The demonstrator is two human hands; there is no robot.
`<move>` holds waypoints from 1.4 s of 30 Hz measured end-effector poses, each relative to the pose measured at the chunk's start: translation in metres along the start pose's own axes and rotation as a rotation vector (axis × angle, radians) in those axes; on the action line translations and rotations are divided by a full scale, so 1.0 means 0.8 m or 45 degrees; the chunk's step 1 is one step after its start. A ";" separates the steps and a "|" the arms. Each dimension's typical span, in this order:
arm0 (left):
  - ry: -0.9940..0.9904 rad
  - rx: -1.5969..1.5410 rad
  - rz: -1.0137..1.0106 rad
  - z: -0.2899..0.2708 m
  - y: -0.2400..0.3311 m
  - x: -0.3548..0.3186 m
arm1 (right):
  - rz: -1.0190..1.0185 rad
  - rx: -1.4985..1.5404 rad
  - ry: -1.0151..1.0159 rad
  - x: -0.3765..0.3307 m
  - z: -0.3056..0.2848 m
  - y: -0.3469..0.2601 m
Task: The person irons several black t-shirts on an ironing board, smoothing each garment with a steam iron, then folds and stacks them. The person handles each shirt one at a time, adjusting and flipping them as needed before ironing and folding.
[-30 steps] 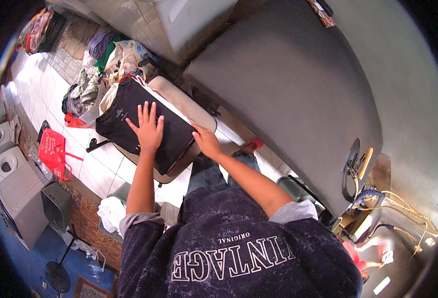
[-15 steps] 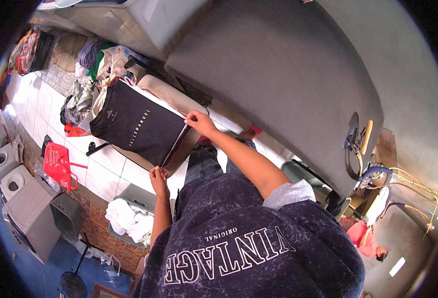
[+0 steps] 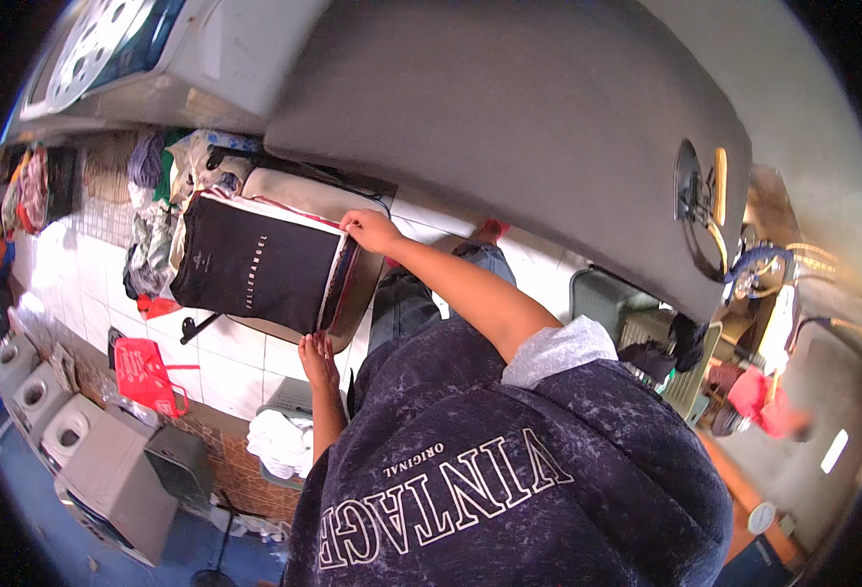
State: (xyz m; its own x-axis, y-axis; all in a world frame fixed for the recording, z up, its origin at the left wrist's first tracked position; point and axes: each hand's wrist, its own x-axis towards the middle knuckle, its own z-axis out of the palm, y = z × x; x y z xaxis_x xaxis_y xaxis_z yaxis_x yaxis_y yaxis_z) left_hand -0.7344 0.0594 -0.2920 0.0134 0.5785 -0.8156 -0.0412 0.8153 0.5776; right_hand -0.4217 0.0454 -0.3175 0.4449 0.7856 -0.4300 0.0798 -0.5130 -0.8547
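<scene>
A black T-shirt [image 3: 245, 264] with light lettering on its chest lies folded flat on a stack of folded clothes, with white and dark red edges showing beneath it. The stack rests on a beige padded seat [image 3: 289, 191]. At the hem's far corner, my right hand [image 3: 370, 231] pinches the black T-shirt. My left hand [image 3: 319, 360] is at the near corner of the same hem, fingertips together against the cloth; the exact grip there is small and partly hidden.
Loose clothes [image 3: 152, 245] are heaped past the seat. A red bag [image 3: 147, 377] lies on white tiles, near a basket of white laundry [image 3: 279, 445]. A large grey padded board [image 3: 509, 127] holding an iron [image 3: 687, 181] stands ahead and right. Another person [image 3: 758, 401] is at far right.
The black T-shirt now lies flatter and squarer on the stack. Both hands have stayed by its hem corners, shifting slightly with it. The whole view has turned a little.
</scene>
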 end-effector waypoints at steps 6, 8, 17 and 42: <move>-0.131 0.221 0.007 -0.014 0.018 0.016 | 0.056 -0.050 0.018 0.002 0.006 0.003; -0.182 0.178 -0.009 -0.048 0.012 0.037 | 0.048 -0.197 -0.026 -0.004 -0.002 0.006; -0.348 0.718 -0.065 -0.058 0.041 0.051 | 0.387 -0.554 0.128 -0.147 -0.137 0.196; -1.114 2.373 -0.042 0.319 -0.097 -0.066 | 1.267 0.684 2.313 -0.730 -0.190 0.403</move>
State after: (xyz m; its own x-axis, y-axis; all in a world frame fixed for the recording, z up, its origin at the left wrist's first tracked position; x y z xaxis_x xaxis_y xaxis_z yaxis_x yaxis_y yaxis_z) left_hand -0.4772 -0.0276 -0.2846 0.3873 -0.0384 -0.9212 0.8094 -0.4643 0.3596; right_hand -0.5203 -0.6312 -0.2977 0.3381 -0.9018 -0.2692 -0.7135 -0.0591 -0.6982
